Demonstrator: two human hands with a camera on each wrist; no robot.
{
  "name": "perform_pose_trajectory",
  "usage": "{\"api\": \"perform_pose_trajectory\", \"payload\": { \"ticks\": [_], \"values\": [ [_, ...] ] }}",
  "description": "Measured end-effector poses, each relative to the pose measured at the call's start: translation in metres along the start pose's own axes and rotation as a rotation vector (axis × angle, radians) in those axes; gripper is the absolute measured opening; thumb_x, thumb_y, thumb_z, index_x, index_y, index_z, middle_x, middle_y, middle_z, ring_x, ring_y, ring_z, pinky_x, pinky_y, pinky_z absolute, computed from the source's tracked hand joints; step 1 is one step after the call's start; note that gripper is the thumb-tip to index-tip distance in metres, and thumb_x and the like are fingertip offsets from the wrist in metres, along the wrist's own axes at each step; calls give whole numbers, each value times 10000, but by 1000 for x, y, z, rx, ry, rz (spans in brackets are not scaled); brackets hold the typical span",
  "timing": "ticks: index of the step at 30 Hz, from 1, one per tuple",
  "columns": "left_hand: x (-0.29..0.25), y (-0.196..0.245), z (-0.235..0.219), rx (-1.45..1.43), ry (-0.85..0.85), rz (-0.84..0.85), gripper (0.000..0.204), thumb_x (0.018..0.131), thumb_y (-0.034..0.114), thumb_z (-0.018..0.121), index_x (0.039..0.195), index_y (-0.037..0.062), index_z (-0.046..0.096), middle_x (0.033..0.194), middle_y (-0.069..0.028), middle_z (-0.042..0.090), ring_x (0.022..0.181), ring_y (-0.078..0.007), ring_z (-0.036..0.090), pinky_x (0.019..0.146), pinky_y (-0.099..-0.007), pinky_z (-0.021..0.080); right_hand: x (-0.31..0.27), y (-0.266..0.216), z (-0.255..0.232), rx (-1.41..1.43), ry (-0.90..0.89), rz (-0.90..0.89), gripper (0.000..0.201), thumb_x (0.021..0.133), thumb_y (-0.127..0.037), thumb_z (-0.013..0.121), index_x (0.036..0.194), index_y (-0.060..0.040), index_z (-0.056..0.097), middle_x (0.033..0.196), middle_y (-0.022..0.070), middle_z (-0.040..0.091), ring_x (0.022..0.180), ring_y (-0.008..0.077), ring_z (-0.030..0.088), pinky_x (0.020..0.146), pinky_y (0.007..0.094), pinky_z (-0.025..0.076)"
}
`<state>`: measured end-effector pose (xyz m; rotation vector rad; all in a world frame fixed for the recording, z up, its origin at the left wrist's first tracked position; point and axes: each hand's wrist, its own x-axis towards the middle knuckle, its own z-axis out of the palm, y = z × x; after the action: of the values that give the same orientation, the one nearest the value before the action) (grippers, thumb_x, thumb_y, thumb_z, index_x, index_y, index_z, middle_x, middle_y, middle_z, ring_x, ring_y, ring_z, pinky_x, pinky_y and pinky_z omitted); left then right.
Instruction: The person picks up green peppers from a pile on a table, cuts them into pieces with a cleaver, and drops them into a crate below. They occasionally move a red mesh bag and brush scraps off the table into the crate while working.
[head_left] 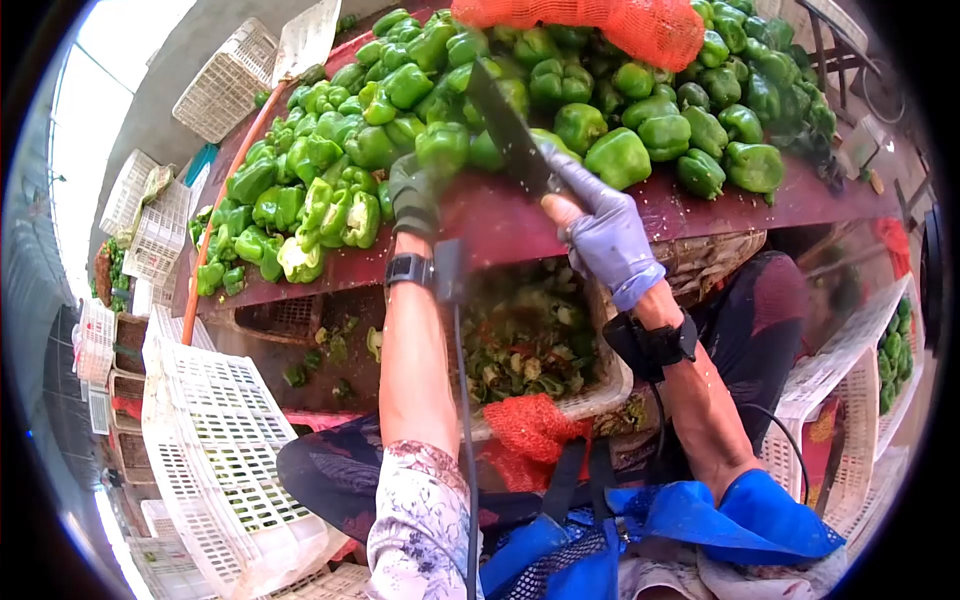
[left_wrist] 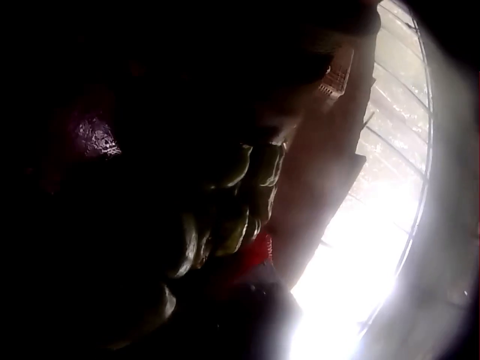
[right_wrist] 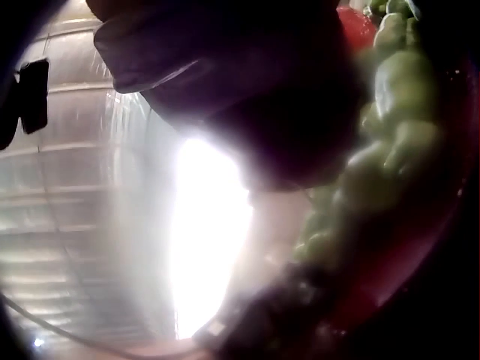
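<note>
A knife with a broad dark blade (head_left: 508, 130) points up and to the left over the green peppers. My right hand (head_left: 610, 225), in a purple glove, grips it near the base of the blade. In a dark glove, my left hand (head_left: 412, 200) reaches the front edge of the pile, its fingertips right at a green pepper (head_left: 443, 148). I cannot tell whether those fingers close round it. Cut peppers with pale flesh (head_left: 338, 215) lie left of the left hand. The left wrist view is mostly dark, showing some peppers (left_wrist: 236, 229); the purple glove (right_wrist: 217, 67) fills the right wrist view's top.
Whole peppers (head_left: 620, 155) cover the back of the red tabletop (head_left: 520, 225), with an orange mesh bag (head_left: 600, 25) on them. Below the table edge, a crate (head_left: 610, 365) holds pepper scraps. White plastic crates (head_left: 225, 430) stand left; more stand right.
</note>
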<state>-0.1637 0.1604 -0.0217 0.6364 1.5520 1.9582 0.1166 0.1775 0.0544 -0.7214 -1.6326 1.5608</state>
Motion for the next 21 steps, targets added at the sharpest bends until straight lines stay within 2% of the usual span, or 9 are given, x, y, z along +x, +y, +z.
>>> {"api": "perform_pose_trajectory", "payload": {
  "ticks": [2,5,9,11,14,16,17,20,21],
  "values": [
    [-7,8,3,76,153,-88,379,876,66,619,1247,101,550,1119,-112,642,966,-278,644,738,-433,583,-1,8,0,-123,-29,-39,501,883,-74,661,1372,-40,561,1276,156,663,1125,157,629,971,297,474],
    [1,12,-7,-126,133,-200,324,916,136,595,1238,118,571,1123,-75,647,973,-271,635,740,-435,582,3,23,6,-233,-31,-335,513,913,-50,662,1410,-57,532,1149,70,699,947,126,641,863,265,508],
    [50,-19,-43,1483,-172,331,286,895,186,629,1166,96,622,1078,-80,668,900,-243,659,689,-429,570,11,18,12,-330,-44,-366,478,881,-86,654,1350,-49,575,1134,202,686,991,249,687,905,345,517],
    [71,-52,-60,1099,-54,206,278,880,176,639,1143,87,633,1037,-92,675,869,-234,665,656,-414,562,23,20,16,-419,1,-539,470,886,-76,645,1351,-65,578,1012,212,695,875,283,692,830,363,537],
    [44,-33,-55,1036,43,329,263,870,210,653,1103,89,644,929,-102,685,816,-236,668,613,-384,545,36,2,30,-438,47,-556,461,896,-70,638,1353,-83,578,899,198,646,777,286,645,718,373,511],
    [10,1,-6,116,232,-214,285,844,249,689,1080,94,648,901,-126,694,796,-276,681,628,-411,541,43,-5,45,-411,28,-488,463,904,-61,630,1362,-87,569,908,178,620,785,270,610,696,363,482],
    [2,5,-1,38,245,-202,302,824,286,710,1063,110,657,900,-127,708,766,-294,691,647,-411,543,47,0,53,-399,-38,-360,486,906,-60,624,1385,-72,543,1073,189,641,938,255,636,812,341,494],
    [-34,61,18,1679,-225,344,283,831,275,698,1065,120,666,949,-107,716,787,-258,699,660,-402,545,72,21,68,-621,-315,2,489,923,-165,579,1407,-114,529,1058,195,695,899,252,662,786,362,523],
    [-27,56,12,1682,-213,325,258,851,278,672,1063,130,672,963,-67,714,825,-184,683,658,-389,542,82,32,73,-685,-343,58,473,927,-205,557,1392,-125,541,977,206,696,829,271,660,730,383,520]
  ]
}}
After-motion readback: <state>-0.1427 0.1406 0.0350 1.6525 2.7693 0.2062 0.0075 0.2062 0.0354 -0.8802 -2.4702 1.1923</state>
